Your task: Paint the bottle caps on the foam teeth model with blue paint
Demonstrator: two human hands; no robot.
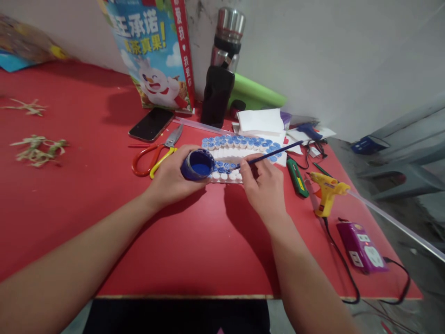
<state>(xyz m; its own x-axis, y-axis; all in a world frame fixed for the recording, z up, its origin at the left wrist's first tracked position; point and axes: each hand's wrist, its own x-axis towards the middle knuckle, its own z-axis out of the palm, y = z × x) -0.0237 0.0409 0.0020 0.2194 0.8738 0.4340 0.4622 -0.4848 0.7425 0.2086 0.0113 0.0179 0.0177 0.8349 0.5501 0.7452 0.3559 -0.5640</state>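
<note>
My left hand (175,174) is closed around a small jar of blue paint (198,165), tilted so its open mouth faces me. Between the fingers of my right hand (264,185) is a thin paintbrush (274,153) with a dark blue handle. Its tip touches, or nearly touches, the small round white pieces (224,176) set in rows on a white craft piece (229,152). Blue covers the tops of the back row and part of a front row; the nearest row shows white. My right hand hides part of the craft piece's right side.
Scissors (156,155) and a phone (152,124) lie left of the craft piece. Behind stand a printed bag (153,60) and a steel bottle (229,32). To the right are a green utility knife (297,177), a yellow glue gun (327,188) and a purple power strip (361,246) with cords.
</note>
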